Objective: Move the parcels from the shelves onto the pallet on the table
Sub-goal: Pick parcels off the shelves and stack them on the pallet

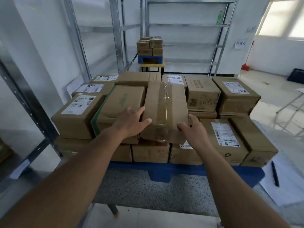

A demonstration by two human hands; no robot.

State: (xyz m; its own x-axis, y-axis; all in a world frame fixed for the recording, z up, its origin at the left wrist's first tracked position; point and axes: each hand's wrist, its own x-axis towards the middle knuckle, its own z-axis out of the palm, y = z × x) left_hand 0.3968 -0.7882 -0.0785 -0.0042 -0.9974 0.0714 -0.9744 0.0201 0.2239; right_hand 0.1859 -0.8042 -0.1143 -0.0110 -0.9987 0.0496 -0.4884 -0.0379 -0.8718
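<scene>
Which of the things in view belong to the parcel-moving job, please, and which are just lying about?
Part of the job:
taped parcel, gripped by left hand and right hand
stacked parcels
blue pallet
table
metal shelves

Lying about:
black pen on paper
red dustpan
distant pallet of boxes

White walls, pale floor, metal racks behind; daylight pours through a window at right.
</scene>
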